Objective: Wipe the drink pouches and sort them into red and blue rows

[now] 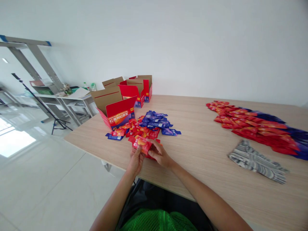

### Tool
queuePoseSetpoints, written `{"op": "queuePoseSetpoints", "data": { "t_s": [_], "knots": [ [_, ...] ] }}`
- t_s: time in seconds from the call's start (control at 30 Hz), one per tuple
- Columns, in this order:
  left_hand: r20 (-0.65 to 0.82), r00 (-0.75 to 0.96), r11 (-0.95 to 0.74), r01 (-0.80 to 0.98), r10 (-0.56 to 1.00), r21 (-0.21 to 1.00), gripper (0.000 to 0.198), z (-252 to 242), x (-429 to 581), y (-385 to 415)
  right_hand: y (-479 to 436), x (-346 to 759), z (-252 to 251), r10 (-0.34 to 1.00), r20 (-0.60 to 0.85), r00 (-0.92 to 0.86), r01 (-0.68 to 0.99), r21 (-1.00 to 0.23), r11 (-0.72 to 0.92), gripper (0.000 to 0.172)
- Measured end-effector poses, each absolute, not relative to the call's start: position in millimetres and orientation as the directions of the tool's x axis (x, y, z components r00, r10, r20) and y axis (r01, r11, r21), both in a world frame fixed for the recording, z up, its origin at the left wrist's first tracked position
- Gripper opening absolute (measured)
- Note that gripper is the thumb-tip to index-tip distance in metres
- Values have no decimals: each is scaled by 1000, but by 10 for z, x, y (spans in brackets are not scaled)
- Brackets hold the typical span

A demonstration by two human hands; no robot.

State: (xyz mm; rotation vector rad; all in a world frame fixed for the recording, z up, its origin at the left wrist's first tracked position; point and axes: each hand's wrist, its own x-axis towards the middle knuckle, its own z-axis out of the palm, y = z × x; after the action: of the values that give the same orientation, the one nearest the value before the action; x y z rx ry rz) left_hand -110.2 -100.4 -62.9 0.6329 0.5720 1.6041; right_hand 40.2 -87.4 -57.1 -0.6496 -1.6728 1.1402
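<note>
In the head view, the left hand pinches a red packet with its thumb laid across the front, while the right hand grips the packet's right end. They hold it at the near edge of the worktop, in front of a loose heap of red packets and blue packets. Just behind the heap stands an open red box, more boxes beyond. Well to the right, a striped glove lies near a long spread of packets.
</note>
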Motion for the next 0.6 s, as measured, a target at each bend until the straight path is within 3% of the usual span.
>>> {"op": "queuePoseSetpoints", "data": {
  "t_s": [0.17,0.33,0.6],
  "knots": [
    [83,-105,-132,-652,991,746,38,-678,-1083,-999,-816,447,-536,836,376,-400,-108,-925,365,53],
    [102,-75,-126,-566,992,814,41,-698,-1052,-1007,-805,492,-538,810,428,-400,-15,-887,461,59],
    [66,13,-49,-525,998,850,42,-758,-1087,-982,-809,544,-566,728,552,-407,156,-743,650,55]
  ]
}}
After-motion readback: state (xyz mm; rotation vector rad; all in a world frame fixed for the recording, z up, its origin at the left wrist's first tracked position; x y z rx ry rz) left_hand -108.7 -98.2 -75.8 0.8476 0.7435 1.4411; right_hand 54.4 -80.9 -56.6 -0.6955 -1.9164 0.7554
